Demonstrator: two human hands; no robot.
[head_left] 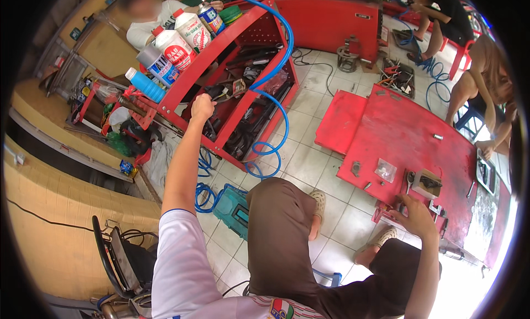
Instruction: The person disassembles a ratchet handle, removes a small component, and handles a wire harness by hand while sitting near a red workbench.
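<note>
My left hand (pixel 202 106) reaches up into the red tool cart (pixel 238 54), closed around a dark tool on its middle shelf among pliers and wrenches. My right hand (pixel 415 214) rests with fingers spread on the near edge of the red metal platform (pixel 408 136), touching small metal parts beside a wrench (pixel 409 179) and a small box with a dark part (pixel 428 182). I sit low, knees in brown trousers between the two.
Spray cans and bottles (pixel 176 45) stand on the cart's top edge. A blue air hose (pixel 273 98) loops down the cart to the tiled floor. A teal case (pixel 233 208) lies by my knee. Other people sit at the back left and right.
</note>
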